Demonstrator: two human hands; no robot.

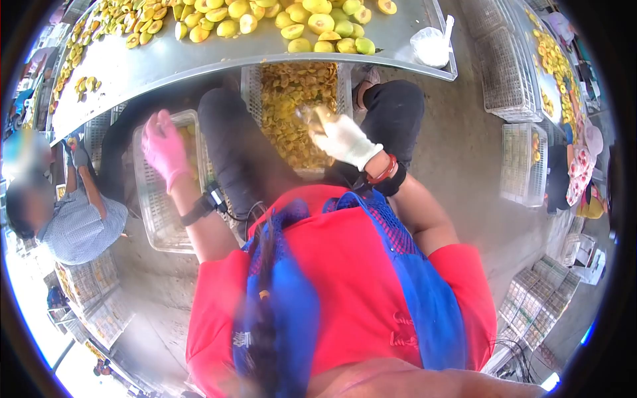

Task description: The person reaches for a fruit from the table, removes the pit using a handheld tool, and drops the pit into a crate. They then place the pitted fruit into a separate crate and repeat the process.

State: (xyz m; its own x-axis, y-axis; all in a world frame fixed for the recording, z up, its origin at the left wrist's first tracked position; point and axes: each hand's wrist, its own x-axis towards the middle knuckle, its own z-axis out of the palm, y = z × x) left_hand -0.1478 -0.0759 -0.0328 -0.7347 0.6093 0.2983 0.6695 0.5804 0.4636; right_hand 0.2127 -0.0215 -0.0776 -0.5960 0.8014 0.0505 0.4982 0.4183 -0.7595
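Note:
My left hand [164, 147], in a pink glove, is over the inner side of a white plastic crate [141, 196] to the left of my legs. Its fingers are stretched out, loosely apart, and I see nothing held in them. My right hand [346, 140], in a white glove, is above a crate of yellow-brown fruit pieces [292, 93] between my knees. The right fingers are curled round something smeared by motion, too blurred to name. Halved yellow-green fruits [322, 24] lie heaped on the metal table in front.
The metal table's edge [265, 61] runs above my knees. A white bag or cup [431, 48] sits at its right corner. Stacked crates [507, 73] stand to the right. Another person [83, 222] sits at the left, and more people are at a fruit table on the right.

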